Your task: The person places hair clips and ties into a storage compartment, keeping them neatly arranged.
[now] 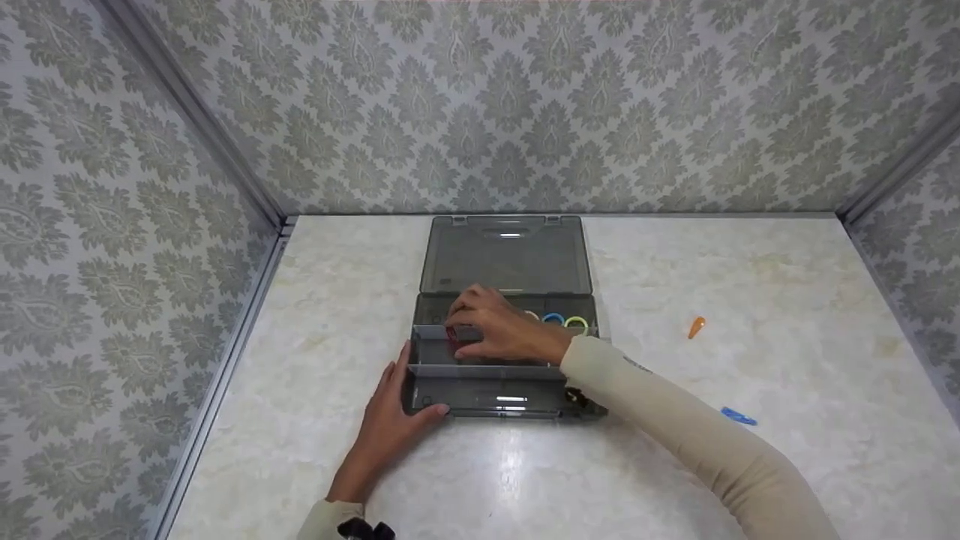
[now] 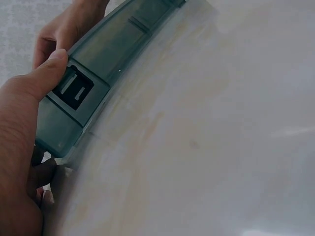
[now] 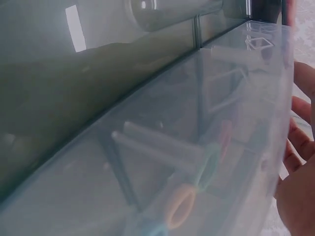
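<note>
A smoky see-through compartment box lies on the table with its hinged lid laid back. My left hand grips its front left corner, fingers along the left side. The left wrist view shows the thumb on the box's front wall, beside the latch. Over the left part of the middle row, my right hand pinches a small red item; most of it is hidden by the fingers. Blue and yellow-green rings sit in the back row, right of that hand.
An orange hair clip and a blue hair clip lie on the table right of the box. A dark item is at the box's front right, partly under the right sleeve. Patterned walls border the table.
</note>
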{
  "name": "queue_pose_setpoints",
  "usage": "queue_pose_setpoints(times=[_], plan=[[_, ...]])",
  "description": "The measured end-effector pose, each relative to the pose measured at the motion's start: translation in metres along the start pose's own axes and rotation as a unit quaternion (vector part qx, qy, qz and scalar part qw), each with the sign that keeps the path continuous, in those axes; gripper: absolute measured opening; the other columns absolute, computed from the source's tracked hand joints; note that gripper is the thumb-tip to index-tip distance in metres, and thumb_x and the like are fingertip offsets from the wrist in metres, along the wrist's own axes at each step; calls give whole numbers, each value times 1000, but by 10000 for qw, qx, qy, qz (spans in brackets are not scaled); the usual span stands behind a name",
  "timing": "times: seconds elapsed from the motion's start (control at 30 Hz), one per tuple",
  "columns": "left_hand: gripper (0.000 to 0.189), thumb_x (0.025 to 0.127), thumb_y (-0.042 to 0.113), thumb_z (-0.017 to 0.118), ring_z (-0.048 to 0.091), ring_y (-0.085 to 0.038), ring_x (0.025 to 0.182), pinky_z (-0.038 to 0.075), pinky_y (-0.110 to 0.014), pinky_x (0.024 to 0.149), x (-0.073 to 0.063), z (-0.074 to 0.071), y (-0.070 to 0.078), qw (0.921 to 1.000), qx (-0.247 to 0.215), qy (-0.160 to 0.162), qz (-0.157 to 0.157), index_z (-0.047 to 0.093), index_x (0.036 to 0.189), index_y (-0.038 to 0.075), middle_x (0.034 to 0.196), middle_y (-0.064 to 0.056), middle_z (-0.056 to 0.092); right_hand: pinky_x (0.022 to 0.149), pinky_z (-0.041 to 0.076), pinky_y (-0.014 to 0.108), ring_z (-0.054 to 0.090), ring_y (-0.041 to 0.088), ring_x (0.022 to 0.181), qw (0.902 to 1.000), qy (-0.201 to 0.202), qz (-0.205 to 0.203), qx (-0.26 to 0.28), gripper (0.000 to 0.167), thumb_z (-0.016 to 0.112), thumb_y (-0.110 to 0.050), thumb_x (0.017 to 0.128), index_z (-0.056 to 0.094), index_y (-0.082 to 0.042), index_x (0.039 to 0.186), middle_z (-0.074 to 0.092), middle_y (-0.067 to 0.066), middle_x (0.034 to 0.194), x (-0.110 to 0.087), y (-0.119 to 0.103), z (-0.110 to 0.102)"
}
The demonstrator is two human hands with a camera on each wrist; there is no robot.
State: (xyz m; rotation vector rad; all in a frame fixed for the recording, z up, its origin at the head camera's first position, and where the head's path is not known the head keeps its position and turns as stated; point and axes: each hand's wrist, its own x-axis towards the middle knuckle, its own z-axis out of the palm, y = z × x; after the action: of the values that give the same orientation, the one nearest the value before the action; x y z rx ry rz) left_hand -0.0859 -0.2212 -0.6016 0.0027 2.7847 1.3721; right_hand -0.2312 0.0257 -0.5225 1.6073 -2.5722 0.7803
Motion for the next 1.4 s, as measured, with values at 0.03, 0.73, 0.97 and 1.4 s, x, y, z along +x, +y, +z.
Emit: queue_pose_setpoints(times=[0.03,0.73,0.97,1.4], plan=[[121,87,60,90,20,-50,166,28,-74,126,0,0,0,10000,-15,-10,1,16,179,31,180,-20,28,113,45,57,54,33,130,10000,-34,-13,-29,48,92,-31,94,78,-6,132,67,14,137,1,0,1],[120,88,63,88,18,-46,167,27,-74,126,2,1,3,9998,-183,-57,1,14,178,38,181,-18,25,120,40,58,45,29,144,9911,-1052,277,-765,44,82,-39,102,77,-18,140,58,8,151,19,-9,17],[120,88,63,88,18,-47,167,27,-74,126,1,0,2,9998,-162,-76,-20,14,179,37,180,-19,25,120,40,60,43,30,147,9900,-1130,326,-782,45,81,-38,103,74,-20,144,58,9,152,20,-9,18],[120,86,67,88,19,-47,167,28,-73,126,-2,-2,-1,9998,-119,-52,-160,14,178,40,180,-22,25,122,37,64,46,34,147,9983,-530,204,160,37,83,-26,103,78,-10,136,61,15,150,-29,6,-16]])
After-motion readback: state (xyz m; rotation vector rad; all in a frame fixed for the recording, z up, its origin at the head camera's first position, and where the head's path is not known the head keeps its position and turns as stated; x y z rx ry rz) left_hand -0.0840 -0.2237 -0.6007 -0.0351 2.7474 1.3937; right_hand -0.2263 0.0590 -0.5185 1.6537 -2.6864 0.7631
